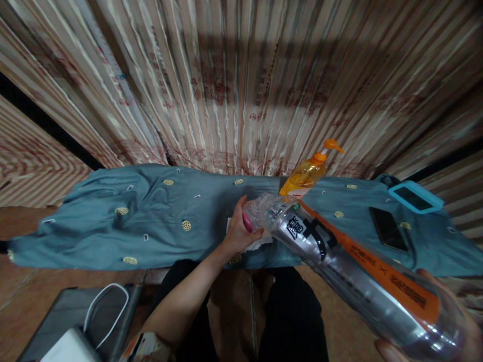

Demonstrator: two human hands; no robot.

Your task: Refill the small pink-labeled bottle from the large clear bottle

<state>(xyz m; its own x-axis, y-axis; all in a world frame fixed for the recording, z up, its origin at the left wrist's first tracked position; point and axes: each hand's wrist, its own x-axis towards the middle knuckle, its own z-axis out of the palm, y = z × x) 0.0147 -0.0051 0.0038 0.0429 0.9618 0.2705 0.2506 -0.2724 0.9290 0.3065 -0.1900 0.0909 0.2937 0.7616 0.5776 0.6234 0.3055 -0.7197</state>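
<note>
Concurrently, the extended left hand [238,229] grips a clear container [258,210]; the right hand [471,324] holds a tilted bottle [349,266] near its base.

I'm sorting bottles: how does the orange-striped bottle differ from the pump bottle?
The orange-striped bottle tilts in the right hand; the pump bottle stands on the cloth. The orange-striped bottle looks silvery grey around its stripe; the pump bottle looks amber. Both are see-through and carry some orange.
</note>
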